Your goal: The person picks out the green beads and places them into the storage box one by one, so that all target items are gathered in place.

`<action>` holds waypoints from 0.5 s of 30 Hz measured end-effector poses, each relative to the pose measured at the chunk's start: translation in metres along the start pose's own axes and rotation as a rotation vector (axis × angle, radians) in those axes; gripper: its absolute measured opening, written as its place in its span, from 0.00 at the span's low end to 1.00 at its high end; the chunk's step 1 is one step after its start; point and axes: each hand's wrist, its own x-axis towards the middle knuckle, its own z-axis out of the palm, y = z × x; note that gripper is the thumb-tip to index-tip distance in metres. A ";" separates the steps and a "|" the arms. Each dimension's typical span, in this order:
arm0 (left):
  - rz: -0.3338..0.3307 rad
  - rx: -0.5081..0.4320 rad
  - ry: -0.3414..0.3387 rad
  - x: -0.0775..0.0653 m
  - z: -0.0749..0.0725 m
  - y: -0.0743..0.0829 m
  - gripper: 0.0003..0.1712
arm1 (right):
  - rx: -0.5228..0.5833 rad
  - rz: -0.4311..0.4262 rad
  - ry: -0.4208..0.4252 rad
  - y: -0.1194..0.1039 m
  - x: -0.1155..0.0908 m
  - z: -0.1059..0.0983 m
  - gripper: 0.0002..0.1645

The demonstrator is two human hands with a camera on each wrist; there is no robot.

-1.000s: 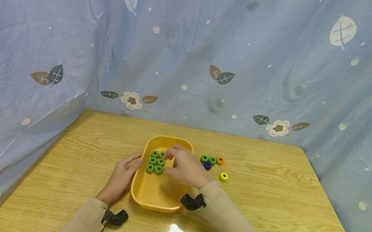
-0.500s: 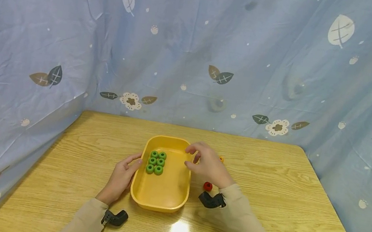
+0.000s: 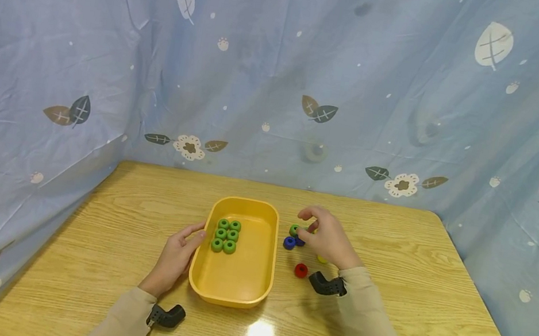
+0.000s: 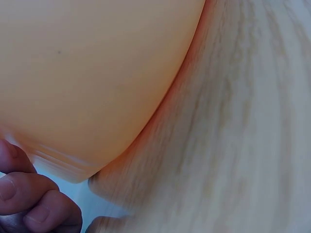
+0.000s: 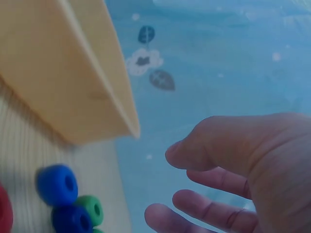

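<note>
A yellow plastic tray (image 3: 231, 284) sits mid-table. Its left side is gripped by my left hand (image 3: 176, 258), thumb at the rim; curled fingers (image 4: 36, 206) show by its wall in the left wrist view. Several green ring-shaped beads (image 3: 229, 247) stand in two columns inside the tray, toward its left. My right hand (image 3: 329, 241) hovers right of the tray with fingers parted and nothing between them. Around and under it lie a green bead (image 3: 294, 230), a blue bead (image 3: 289, 243), a dark blue bead (image 5: 73, 219) and a yellow bead (image 3: 321, 259), partly hidden by the hand.
A red bead (image 3: 301, 270) lies nearer me, right of the tray. The wooden table (image 3: 401, 304) ends at the back against a blue patterned curtain (image 3: 262, 74), which also hangs at both sides. Each wrist wears a black camera mount (image 3: 327, 285).
My right hand has moved right, from over the tray to above the loose beads, uncovering the red and blue ones. The left hand and the beads in the tray stay put.
</note>
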 end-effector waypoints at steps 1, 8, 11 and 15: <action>-0.001 0.000 0.000 0.000 0.000 0.000 0.28 | -0.004 0.005 0.000 0.002 0.000 0.000 0.17; -0.002 0.001 0.005 0.000 0.000 0.000 0.27 | -0.007 0.044 -0.007 0.017 0.001 0.000 0.18; -0.001 -0.002 0.006 0.000 0.000 0.001 0.27 | -0.012 0.051 -0.012 0.022 0.002 0.001 0.19; -0.001 -0.002 0.004 0.000 0.000 0.001 0.28 | -0.022 0.056 -0.026 0.028 0.003 0.003 0.21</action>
